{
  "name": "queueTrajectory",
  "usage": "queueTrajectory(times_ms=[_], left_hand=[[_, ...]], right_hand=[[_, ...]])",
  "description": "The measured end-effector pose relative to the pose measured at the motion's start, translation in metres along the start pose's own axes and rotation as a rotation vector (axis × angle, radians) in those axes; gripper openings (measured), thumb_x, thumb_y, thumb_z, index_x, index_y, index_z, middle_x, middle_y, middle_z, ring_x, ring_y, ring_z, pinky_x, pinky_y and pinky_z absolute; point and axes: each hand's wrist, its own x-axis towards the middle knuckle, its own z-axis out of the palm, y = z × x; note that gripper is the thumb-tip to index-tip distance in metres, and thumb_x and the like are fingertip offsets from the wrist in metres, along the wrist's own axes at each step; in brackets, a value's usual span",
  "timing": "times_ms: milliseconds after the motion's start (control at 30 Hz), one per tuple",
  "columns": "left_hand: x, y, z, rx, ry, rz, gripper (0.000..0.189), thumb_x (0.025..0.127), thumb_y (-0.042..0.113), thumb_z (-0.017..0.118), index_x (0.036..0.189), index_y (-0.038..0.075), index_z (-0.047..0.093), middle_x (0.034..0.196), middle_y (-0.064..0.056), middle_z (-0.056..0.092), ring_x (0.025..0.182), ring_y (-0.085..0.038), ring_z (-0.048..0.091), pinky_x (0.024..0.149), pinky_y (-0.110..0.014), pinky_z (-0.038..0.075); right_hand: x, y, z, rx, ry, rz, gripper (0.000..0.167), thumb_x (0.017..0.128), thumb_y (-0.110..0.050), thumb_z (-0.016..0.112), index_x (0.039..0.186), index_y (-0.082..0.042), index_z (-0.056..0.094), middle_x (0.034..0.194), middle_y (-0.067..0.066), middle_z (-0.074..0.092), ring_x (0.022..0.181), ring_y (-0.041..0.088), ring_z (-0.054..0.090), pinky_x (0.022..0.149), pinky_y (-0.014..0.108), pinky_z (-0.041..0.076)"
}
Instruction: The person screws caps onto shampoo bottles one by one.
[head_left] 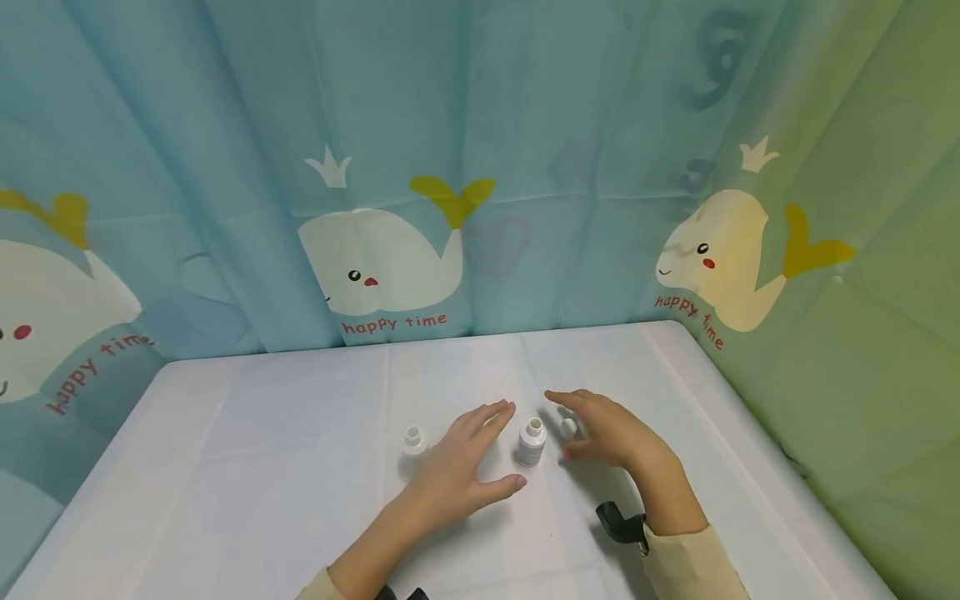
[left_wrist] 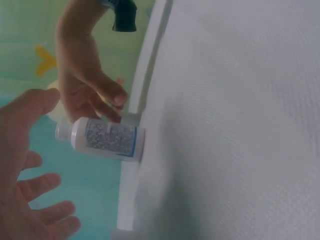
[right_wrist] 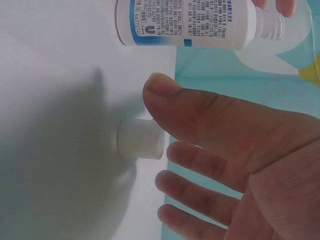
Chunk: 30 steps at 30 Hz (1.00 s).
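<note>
A small white bottle [head_left: 531,443] with a printed label and a bare threaded neck stands upright between my two hands. To its left is my left hand [head_left: 459,471], fingers spread and thumb apart, holding nothing. My right hand [head_left: 611,429] hovers on the other side, its fingers around a white cap [head_left: 568,428] that sits on the table, without gripping it. In the right wrist view the cap [right_wrist: 142,139] lies just beyond my thumb. Another uncapped white bottle [head_left: 413,442] stands left of my left hand, which partly covers it.
A white cloth covers the table [head_left: 285,467]. Behind it hangs a blue curtain [head_left: 540,167] with whale prints, and a green one [head_left: 862,350] runs along the right side. Black straps [head_left: 621,523] sit at my wrists.
</note>
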Motion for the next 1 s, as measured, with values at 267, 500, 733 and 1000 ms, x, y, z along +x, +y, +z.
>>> queueTrajectory(times_ms=[267, 500, 733, 1000], left_hand=[[0.002, 0.002, 0.004, -0.029, 0.009, 0.015, 0.081, 0.088, 0.051, 0.070, 0.155, 0.023, 0.036, 0.157, 0.009, 0.037, 0.144, -0.017, 0.036, 0.114, -0.041, 0.038], [0.004, 0.002, 0.008, -0.115, 0.021, -0.012, 0.076, 0.089, 0.050, 0.069, 0.154, 0.025, 0.038, 0.155, 0.009, 0.040, 0.142, -0.016, 0.039, 0.114, -0.042, 0.037], [0.007, 0.001, 0.012, -0.202, 0.035, -0.066, 0.074, 0.088, 0.048, 0.071, 0.153, 0.030, 0.039, 0.152, 0.010, 0.043, 0.140, -0.015, 0.041, 0.113, -0.043, 0.038], [0.011, -0.002, 0.020, -0.243, 0.039, -0.063, 0.074, 0.088, 0.046, 0.072, 0.152, 0.028, 0.040, 0.149, 0.011, 0.047, 0.139, -0.013, 0.044, 0.112, -0.042, 0.040]], right_hand=[[0.001, -0.001, 0.000, -0.013, -0.008, -0.008, 0.080, 0.075, -0.017, 0.087, 0.146, -0.016, 0.051, 0.141, 0.011, 0.056, 0.130, 0.034, 0.053, 0.106, 0.054, 0.043], [0.002, -0.001, 0.002, -0.018, -0.009, -0.014, 0.076, 0.075, -0.017, 0.087, 0.143, -0.014, 0.055, 0.139, 0.010, 0.058, 0.128, 0.033, 0.054, 0.105, 0.053, 0.044], [0.001, 0.000, 0.004, -0.007, -0.013, -0.011, 0.074, 0.074, -0.017, 0.087, 0.141, -0.014, 0.056, 0.138, 0.010, 0.058, 0.126, 0.031, 0.056, 0.103, 0.052, 0.045], [0.001, 0.001, 0.004, -0.005, -0.017, -0.015, 0.071, 0.074, -0.016, 0.087, 0.139, -0.013, 0.058, 0.134, 0.009, 0.061, 0.120, 0.029, 0.059, 0.101, 0.050, 0.047]])
